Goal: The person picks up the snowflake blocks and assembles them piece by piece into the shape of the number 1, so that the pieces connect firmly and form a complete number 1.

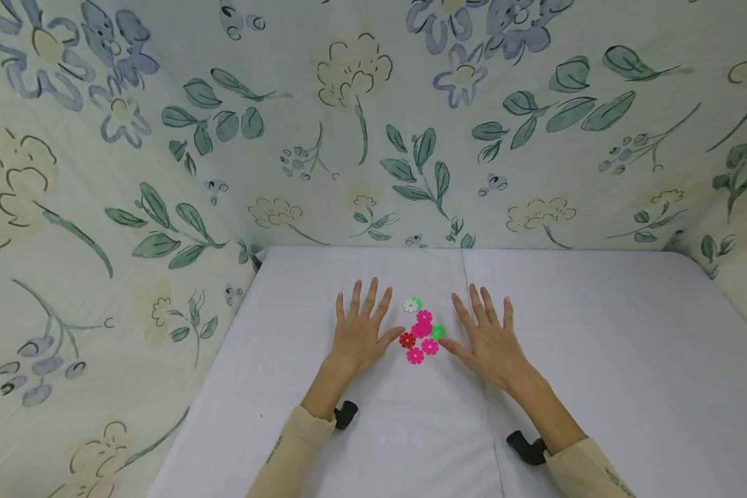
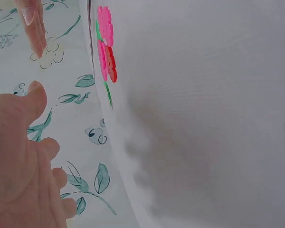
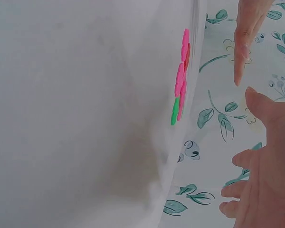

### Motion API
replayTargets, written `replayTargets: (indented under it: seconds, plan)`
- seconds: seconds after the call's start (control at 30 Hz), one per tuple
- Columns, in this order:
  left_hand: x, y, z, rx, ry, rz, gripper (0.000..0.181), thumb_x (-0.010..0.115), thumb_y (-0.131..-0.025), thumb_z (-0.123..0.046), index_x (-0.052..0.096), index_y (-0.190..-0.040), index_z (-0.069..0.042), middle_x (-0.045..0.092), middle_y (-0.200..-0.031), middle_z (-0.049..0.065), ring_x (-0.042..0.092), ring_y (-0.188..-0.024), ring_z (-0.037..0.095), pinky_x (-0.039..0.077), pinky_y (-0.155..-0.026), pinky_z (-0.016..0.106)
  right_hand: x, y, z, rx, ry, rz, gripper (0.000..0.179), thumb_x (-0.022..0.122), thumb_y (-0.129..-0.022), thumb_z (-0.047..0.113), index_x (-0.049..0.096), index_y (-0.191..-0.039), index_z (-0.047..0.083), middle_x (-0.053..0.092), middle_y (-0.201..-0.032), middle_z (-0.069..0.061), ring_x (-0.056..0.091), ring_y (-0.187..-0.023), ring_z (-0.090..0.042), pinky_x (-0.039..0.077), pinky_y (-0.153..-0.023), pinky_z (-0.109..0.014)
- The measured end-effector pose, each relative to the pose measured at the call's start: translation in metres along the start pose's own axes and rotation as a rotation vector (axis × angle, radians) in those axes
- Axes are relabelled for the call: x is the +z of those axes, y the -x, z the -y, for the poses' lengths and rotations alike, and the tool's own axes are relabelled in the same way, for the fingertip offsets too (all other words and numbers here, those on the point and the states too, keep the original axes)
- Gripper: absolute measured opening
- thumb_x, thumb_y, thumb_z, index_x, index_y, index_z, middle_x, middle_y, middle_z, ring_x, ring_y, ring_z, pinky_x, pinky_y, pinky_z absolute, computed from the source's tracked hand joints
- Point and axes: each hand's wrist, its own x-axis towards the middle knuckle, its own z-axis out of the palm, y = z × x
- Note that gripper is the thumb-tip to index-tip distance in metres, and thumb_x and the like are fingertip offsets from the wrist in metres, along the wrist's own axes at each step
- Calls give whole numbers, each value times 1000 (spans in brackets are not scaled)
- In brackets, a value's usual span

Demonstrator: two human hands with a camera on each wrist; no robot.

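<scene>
Several small flat, notched plastic discs lie in a loose cluster on the white-covered table. In the head view there are pink discs [image 1: 415, 355], a red disc [image 1: 407, 339], a white disc [image 1: 410, 306] and green discs [image 1: 438, 332], some overlapping. My left hand [image 1: 361, 335] is spread with straight fingers on the left of the cluster, its thumb close to the red disc. On the other side my right hand [image 1: 490, 342] is spread too, thumb tip near the green disc. Both wrist views show the palms held above the cloth, holding nothing.
A white cloth [image 1: 616, 360] covers the table, with a crease running front to back. Floral fabric [image 1: 348, 138] hangs behind and at the sides. Black wrist mounts [image 1: 526, 448] stick out by the cuffs of the beige sleeves [image 1: 295, 446].
</scene>
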Motion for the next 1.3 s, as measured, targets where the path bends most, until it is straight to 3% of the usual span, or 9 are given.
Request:
replayTargets:
  seconds: [0.3,0.87,1.17,1.3]
  plan:
    - [-1,0,5,1,9,-8,82,42,-104,-63,15,-168,-19,7,-176,12,5,-161,43,6,-125,71,-2,0,2,-4,-18,2,92,61,-96,55,24,-165,8,11,-171,-27,11,-158,-51,0,-123,-75]
    - [-2,-9,-1,13,32,81,78,39,-106,-60,14,-168,-20,6,-176,14,5,-162,43,8,-126,70,3,-11,1,-3,-175,42,91,64,-97,51,22,-165,8,11,-171,-28,11,-158,-51,-2,-122,-75]
    - [0,-14,-2,37,151,123,78,38,-107,-59,7,-168,-21,1,-176,13,3,-162,42,6,-126,71,7,-18,0,-4,-307,106,86,63,-99,47,22,-166,11,17,-170,-27,16,-157,-50,6,-123,-74]
    - [1,-16,3,40,258,135,79,45,-107,-56,10,-168,-20,4,-175,14,8,-161,42,10,-127,69,8,-21,-4,-3,-382,121,79,63,-101,43,26,-165,15,23,-168,-27,23,-154,-51,20,-120,-75]
